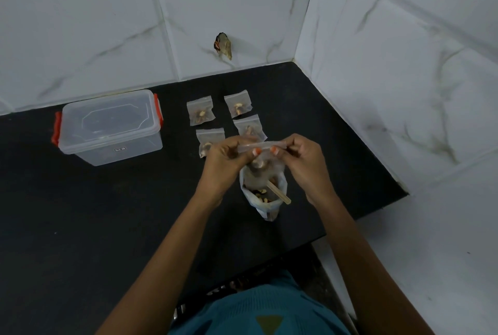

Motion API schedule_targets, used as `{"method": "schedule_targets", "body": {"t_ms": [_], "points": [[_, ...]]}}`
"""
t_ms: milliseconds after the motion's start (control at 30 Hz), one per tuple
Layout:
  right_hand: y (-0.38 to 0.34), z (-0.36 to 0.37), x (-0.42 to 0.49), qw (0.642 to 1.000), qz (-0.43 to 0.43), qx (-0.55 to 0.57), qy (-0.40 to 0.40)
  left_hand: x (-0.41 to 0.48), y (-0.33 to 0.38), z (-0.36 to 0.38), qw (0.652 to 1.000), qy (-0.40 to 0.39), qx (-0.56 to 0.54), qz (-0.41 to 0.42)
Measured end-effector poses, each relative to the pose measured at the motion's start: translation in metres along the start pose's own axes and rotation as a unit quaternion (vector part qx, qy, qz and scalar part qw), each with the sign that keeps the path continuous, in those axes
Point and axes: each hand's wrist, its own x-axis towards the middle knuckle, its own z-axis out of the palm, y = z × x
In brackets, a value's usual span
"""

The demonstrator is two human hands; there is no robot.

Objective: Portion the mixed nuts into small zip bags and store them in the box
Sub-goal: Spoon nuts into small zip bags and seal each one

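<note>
Left hand (225,158) and right hand (301,158) each pinch one end of the zip strip of a small clear plastic zip bag (265,164), thumbs over curled fingers, strip stretched flat btwn them; neither holds anything else. The bag hangs in the air just above the open white plastic sack of mixed nuts (265,206), w/ a few nuts sagging at its bottom. Step in hand looks like sealing. Best to keep the strip taut & level, press out spare air first, then run the thumbs along the whole track so no gap is left. The bag is thin, see-through and a bit crumpled, contents pale & brown; can't tell if the zip is closed yet. A light wooden scoop handle (279,194) sticks out of the sack. Just beyond the hands, four filled small clear packets (200,111) lie two-by-two on the black bench (107,213), the near-left one partly hidden by the left hand. Further left stands the clear rectangular plastic box with red clips (107,127), lid on, so it'll prob. need opening before storing.
</note>
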Motion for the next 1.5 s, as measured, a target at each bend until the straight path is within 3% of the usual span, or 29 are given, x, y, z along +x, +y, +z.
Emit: {"method": "schedule_targets", "body": {"t_ms": [67, 400, 533, 867, 1067, 1233, 1500], "points": [[0.001, -0.001, -0.002, 0.998, 0.034, 0.049, -0.037, 0.0, 0.0, 0.0, 1.0, 0.0, -0.01, -0.008], [0.001, -0.003, -0.002, 0.999, 0.028, 0.025, 0.004, -0.003, 0.0, 0.003, 0.999, 0.002, 0.046, -0.013], [0.004, -0.005, -0.004, 0.994, 0.071, 0.076, -0.036, -0.002, 0.0, 0.002, 0.998, 0.015, 0.03, -0.045], [0.005, 0.003, -0.002, 0.996, 0.053, 0.047, 0.045, -0.002, 0.006, 0.008, 0.998, -0.005, -0.002, -0.069], [0.004, 0.003, -0.006, 0.997, 0.031, 0.061, 0.031, -0.002, 0.008, 0.009, 0.999, 0.002, 0.014, -0.051], [0.003, 0.001, -0.007, 0.988, 0.057, 0.141, -0.004, -0.001, 0.011, 0.007, 0.999, 0.006, 0.007, -0.039], [0.002, 0.003, -0.007, 0.995, 0.047, 0.084, -0.021, -0.001, 0.007, 0.004, 0.999, -0.015, 0.042, -0.017]]}}
